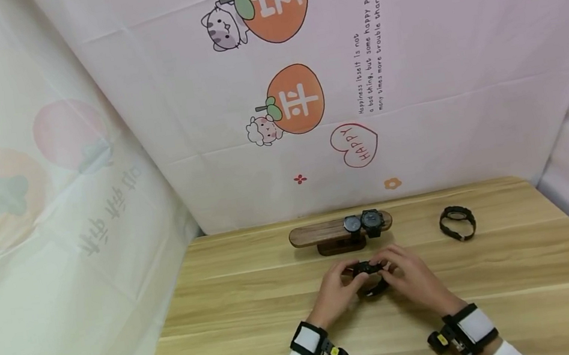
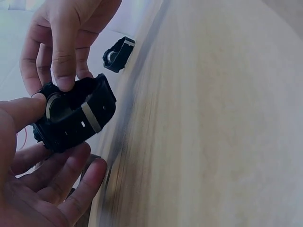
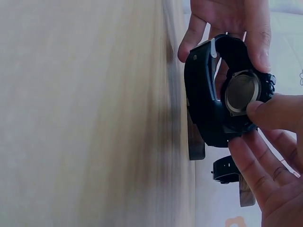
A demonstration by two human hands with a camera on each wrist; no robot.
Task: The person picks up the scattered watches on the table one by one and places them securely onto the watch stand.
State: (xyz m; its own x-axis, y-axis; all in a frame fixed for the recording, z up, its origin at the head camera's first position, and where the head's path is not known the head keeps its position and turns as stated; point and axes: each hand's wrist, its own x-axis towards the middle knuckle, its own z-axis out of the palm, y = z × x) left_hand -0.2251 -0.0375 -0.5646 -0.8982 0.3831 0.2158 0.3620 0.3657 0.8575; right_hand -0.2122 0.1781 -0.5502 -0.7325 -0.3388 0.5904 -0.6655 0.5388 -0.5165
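Note:
Between both hands is a black wristwatch [image 1: 367,268] with its strap fastened into a loop, held above the table in front of the stand. My left hand [image 1: 333,293] pinches one side of its case with thumb and fingers. On the other side my right hand [image 1: 415,281] pinches the case too. The right wrist view shows the round metal back of the watch [image 3: 242,92], with the right thumb at its edge. In the left wrist view, the strap [image 2: 78,125] shows its holes and a lighter keeper band. The dial is hidden in both wrist views.
Just beyond the hands stands a dark wooden watch stand [image 1: 319,233]. Its right end carries a smaller watch [image 1: 353,224] and a larger black watch [image 1: 372,220]. Another black watch [image 1: 457,222] rests looped on the wooden table [image 1: 238,311] at right. A printed cloth [image 1: 421,140] hangs behind.

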